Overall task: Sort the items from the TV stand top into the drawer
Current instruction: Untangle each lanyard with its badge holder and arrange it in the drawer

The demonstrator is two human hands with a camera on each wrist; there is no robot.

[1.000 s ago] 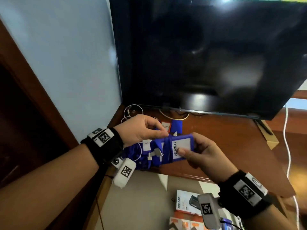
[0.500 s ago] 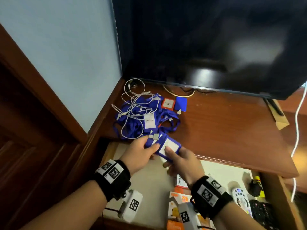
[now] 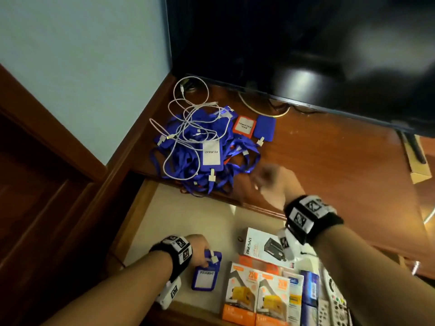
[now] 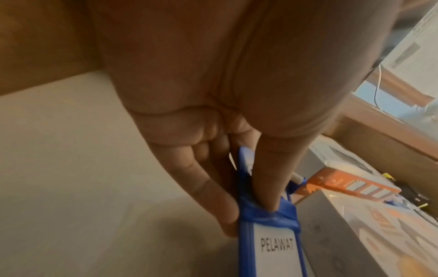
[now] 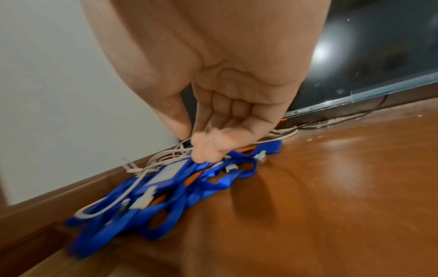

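Clutter on the TV stand top [image 3: 329, 165] sits at its left end, just in front of the television [image 3: 306, 43]: a tangle of blue lanyards [image 3: 200, 161] with a white cable [image 3: 188, 118] looped over and through it, and a white-faced badge marked PELAWAT [image 3: 210, 153] lying on the heap. Just right of the tangle lie an orange-framed badge holder [image 3: 244, 126] and a plain blue card holder [image 3: 265, 129], side by side. The cable's loops cross the lanyards, so they lie between you and most of the straps.

Below the stand's front edge the drawer [image 3: 188, 215] stands open. Along its right side you have a white ONESAM box [image 3: 261, 247], two orange-and-white boxes [image 3: 256, 300] side by side, a blue packet [image 3: 310, 288] and what looks like a remote [image 3: 334, 302] at the far right; the pale floor on the left is mostly bare.

Your left hand [image 3: 197, 249] is down in the drawer, thumb and fingers [image 4: 213, 196] pinching the top end of a blue PELAWAT badge holder [image 3: 204, 276], whose lower end lies on the drawer floor just left of the orange-and-white boxes. Your right hand [image 3: 275, 184] is over the stand's front edge at the right of the tangle, blurred; its fingers [image 5: 208, 150] are loosely curled together and hold nothing, their tips just above the lanyards, and you cannot tell whether they touch.
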